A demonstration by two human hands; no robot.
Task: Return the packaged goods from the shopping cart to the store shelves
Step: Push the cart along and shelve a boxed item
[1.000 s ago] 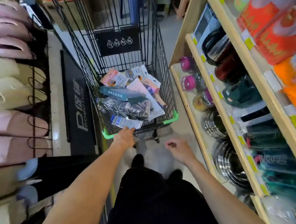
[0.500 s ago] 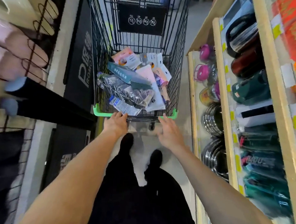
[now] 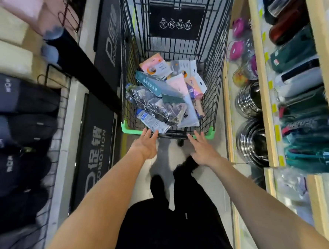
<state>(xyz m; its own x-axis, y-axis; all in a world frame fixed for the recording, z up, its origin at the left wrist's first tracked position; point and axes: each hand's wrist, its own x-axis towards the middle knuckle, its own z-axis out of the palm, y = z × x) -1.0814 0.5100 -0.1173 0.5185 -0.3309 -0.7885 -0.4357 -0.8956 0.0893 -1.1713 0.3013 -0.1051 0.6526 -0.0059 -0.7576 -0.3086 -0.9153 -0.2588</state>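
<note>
A black wire shopping cart [image 3: 211, 100] with green corner bumpers stands in the aisle ahead of me. Several packaged goods lie piled in it: a pink packet [image 3: 155, 66] at the back, a teal pack [image 3: 152, 84], a shiny dark plastic bag [image 3: 153, 104] and a white-blue packet [image 3: 152, 121] nearest me. My left hand [image 3: 146, 144] is open, fingertips touching the cart's near rim. My right hand [image 3: 201, 148] is open too, its spread fingers at the rim by the right green corner. Neither hand holds a package.
Wooden shelves [image 3: 265, 103] on the right carry steel bowls [image 3: 250, 141], pink-lidded containers [image 3: 237, 48] and bottles. On the left a rack holds slippers [image 3: 17, 100] in dark, cream and pink. Black promotion signs [image 3: 94, 158] line the left base. My dark-clothed legs fill the floor below.
The cart has rolled forward down the aisle with me behind it. My right hand came up from beside my leg to the rim; both hands' fingers are now spread.
</note>
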